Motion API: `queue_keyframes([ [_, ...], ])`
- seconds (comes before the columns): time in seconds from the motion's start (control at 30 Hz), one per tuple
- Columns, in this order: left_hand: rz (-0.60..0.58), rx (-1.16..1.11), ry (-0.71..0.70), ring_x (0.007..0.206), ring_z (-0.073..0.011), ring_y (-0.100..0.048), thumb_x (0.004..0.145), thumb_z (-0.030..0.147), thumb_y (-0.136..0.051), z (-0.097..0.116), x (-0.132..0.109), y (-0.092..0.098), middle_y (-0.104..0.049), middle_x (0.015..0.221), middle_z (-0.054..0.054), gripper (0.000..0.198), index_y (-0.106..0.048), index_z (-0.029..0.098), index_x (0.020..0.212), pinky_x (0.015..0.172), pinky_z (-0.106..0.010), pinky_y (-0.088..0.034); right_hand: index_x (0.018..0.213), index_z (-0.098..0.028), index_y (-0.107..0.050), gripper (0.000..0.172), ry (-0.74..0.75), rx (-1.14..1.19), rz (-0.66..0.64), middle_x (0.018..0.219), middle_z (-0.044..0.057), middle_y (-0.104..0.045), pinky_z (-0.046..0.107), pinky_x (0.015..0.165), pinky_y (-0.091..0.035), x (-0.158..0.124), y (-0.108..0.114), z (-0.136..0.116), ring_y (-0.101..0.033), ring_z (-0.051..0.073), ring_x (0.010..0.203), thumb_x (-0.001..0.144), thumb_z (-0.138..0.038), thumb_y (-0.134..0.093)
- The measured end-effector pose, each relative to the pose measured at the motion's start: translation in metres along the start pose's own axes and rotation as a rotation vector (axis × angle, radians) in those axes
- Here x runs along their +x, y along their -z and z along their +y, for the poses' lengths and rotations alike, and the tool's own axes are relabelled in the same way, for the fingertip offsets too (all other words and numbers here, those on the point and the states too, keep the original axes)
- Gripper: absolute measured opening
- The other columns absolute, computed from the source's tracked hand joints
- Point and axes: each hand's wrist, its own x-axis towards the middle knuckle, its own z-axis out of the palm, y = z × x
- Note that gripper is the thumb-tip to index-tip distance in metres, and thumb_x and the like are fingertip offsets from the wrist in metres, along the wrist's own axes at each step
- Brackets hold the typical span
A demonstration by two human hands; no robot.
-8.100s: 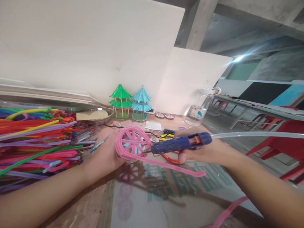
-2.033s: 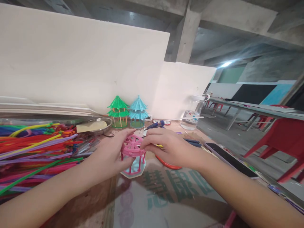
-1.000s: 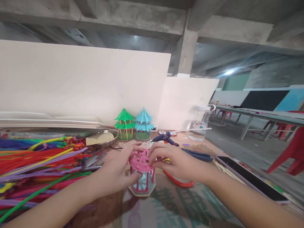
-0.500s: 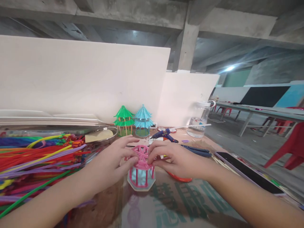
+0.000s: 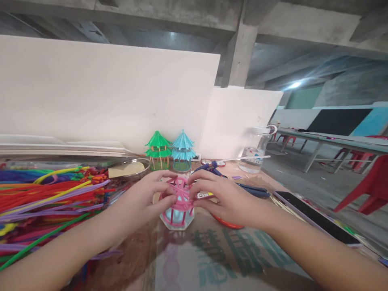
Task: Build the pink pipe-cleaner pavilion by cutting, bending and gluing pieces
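White boards (image 5: pixel 106 97) behind a cluttered tabletop (image 5: pixel 130 262) | pink frame (image 5: pixel 182 206) upright between the hands, over the printed sheet (image 5: pixel 188 262) | left hand (image 5: pixel 151 196): half-curled, thumb and fingers holding the rim's left side | right hand (image 5: pixel 226 196): arched, thumb and fingertips apparently pinching the rim's right side, contact partly hidden | forearms (image 5: pixel 75 242) angled inward

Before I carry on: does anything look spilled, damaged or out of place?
Nothing plainly spilled or damaged stands out. Only the pink model, between the left hand and right hand, differs: its top is an open framework, whereas the green model and blue model behind rise to peaks.
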Motion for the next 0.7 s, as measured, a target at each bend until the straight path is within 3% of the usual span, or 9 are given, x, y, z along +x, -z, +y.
queue_keyframes([
  [0.17, -0.01, 0.041, -0.04, 0.119, -0.0249, -0.055, 0.089, 0.033, -0.05, -0.0047, -0.0006, 0.0037, -0.058, 0.129, -0.005, 0.026, -0.075, 0.027, 0.089, 0.1, -0.039, -0.047, 0.095, -0.02, -0.062, 0.006, -0.01, -0.059, 0.0, 0.108, 0.006, -0.061, 0.032, 0.087, -0.048, -0.0001, -0.0019, 0.0004, -0.058, 0.018, 0.103, 0.092, -0.019, -0.056],
  [0.37, -0.037, 0.071, -0.047, 0.119, -0.024, -0.056, 0.09, 0.034, -0.05, -0.0062, -0.0013, 0.0059, -0.058, 0.129, -0.005, 0.026, -0.075, 0.028, 0.09, 0.099, -0.037, -0.047, 0.106, -0.021, -0.064, 0.016, 0.028, -0.021, -0.001, 0.115, 0.007, -0.06, 0.033, 0.093, -0.047, -0.0014, -0.0021, 0.0027, -0.058, 0.017, 0.107, 0.093, -0.017, -0.054],
  [0.53, -0.048, 0.095, -0.059, 0.117, -0.0238, -0.057, 0.09, 0.033, -0.05, -0.0046, -0.0009, 0.0068, -0.059, 0.129, -0.004, 0.025, -0.075, 0.029, 0.092, 0.097, -0.036, -0.048, 0.092, -0.019, -0.065, 0.011, 0.058, 0.056, 0.022, 0.105, 0.006, -0.062, 0.029, 0.088, -0.049, 0.0009, -0.0027, 0.0036, -0.06, 0.015, 0.099, 0.092, -0.014, -0.055],
  [0.7, -0.016, 0.096, -0.037, 0.11, -0.0247, -0.06, 0.087, 0.035, -0.052, -0.0009, 0.0, 0.0078, -0.065, 0.118, -0.005, 0.021, -0.071, 0.026, 0.086, 0.094, -0.038, -0.049, 0.09, -0.018, -0.065, 0.012, 0.075, 0.052, 0.017, 0.101, 0.006, -0.065, 0.03, 0.085, -0.049, 0.0015, -0.0054, 0.0033, -0.062, 0.015, 0.096, 0.09, -0.011, -0.055],
])
